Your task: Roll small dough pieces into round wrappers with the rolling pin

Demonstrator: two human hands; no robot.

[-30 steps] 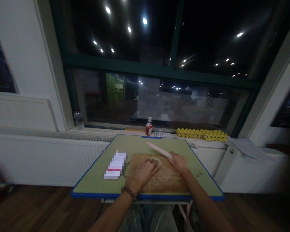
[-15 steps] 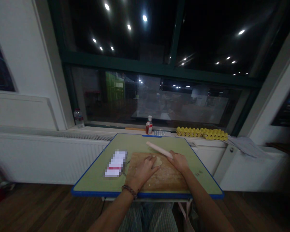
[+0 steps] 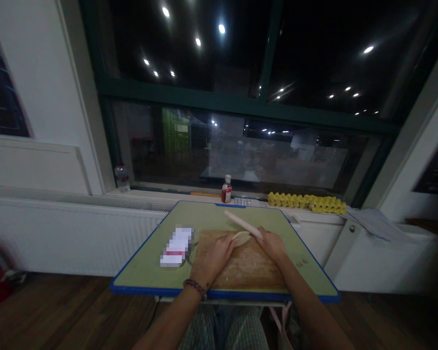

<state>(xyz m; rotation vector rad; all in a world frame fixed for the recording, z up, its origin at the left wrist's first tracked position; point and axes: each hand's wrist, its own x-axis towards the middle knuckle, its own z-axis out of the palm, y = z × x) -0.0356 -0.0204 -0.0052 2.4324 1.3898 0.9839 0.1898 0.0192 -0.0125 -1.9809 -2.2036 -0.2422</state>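
Note:
A wooden cutting board (image 3: 251,270), dusted with white flecks, lies on a small green table (image 3: 146,272) with a blue rim. My left hand (image 3: 219,250) pinches the near-left edge of a flat, pale round of dough (image 3: 242,237), which is tilted up over the board. In my right hand (image 3: 273,243) is the near end of a pale rolling pin (image 3: 241,222); its far end points away to the left, over the table behind the board. The dough's right edge comes close to the right fingers; whether they touch it I cannot tell.
Left of the board lies a blurred-out white phone-like rectangle (image 3: 177,247). On the sill behind stand a small bottle of reddish liquid (image 3: 226,189), a clear plastic bottle (image 3: 122,178) and yellow egg trays (image 3: 306,201). A grey cloth (image 3: 368,223) drapes at the right.
The dough round has gone from lying under my left fingers to being lifted and tilted by its edge. My right hand keeps hold of the rolling pin. The view has shifted slightly.

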